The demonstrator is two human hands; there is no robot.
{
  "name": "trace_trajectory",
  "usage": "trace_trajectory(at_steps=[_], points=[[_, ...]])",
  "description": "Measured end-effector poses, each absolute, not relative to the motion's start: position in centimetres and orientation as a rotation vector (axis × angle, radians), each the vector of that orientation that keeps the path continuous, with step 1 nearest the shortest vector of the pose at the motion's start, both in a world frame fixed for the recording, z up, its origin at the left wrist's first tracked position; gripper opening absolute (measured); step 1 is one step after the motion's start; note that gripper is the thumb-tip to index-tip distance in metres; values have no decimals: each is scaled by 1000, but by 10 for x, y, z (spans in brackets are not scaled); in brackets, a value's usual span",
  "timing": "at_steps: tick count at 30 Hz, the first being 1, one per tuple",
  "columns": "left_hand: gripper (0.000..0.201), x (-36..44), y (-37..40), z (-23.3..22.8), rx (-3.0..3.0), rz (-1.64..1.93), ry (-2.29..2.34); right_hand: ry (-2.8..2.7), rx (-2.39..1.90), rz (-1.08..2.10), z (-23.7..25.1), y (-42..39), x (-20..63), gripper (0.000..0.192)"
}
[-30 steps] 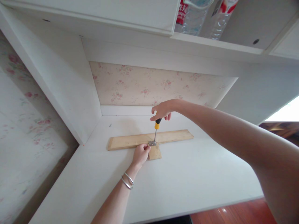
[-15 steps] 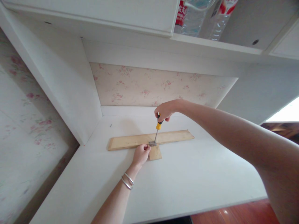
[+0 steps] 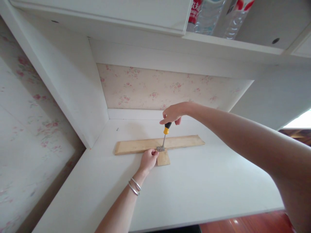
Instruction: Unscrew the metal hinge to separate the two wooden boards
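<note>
Right now the right hand is closed over the top of the screwdriver, fingers curled round the black end of the handle with the yellow collar showing below, and the shaft runs down, slightly tilted, to the small metal hinge. A second ago the fingers were spread loosely above the handle, half a second ago they were wrapped low over it, and now they sit high on it again, which reads as a regrip between turns on the same screw. The left hand pinches the near left edge of the hinge, thumb and fingers closed on it, the wrist with two silver bangles resting low over the desk; it has not shifted. The hinge bridges the long wooden strip, which lies left to right, and the small wooden block touching its near edge. Both pieces lie flat on the white desktop, toward the far side, with the back ledge just beyond the strip and the white side panel well off to the left. Bare desk lies to the right and near; the near edge is well apart from the work. Overhead, a shelf holds plastic bottles, clear of the handle.
</note>
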State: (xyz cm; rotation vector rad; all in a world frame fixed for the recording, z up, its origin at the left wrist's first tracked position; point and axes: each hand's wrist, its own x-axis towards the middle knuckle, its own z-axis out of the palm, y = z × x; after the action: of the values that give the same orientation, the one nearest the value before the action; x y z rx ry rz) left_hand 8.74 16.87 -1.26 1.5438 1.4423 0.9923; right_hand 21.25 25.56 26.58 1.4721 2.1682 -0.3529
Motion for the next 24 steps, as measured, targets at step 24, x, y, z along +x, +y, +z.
trace_trajectory(at_steps=[24], points=[[25,87,170,-10,1552,964,1441,2248,1371,-324,257,265,221,53]])
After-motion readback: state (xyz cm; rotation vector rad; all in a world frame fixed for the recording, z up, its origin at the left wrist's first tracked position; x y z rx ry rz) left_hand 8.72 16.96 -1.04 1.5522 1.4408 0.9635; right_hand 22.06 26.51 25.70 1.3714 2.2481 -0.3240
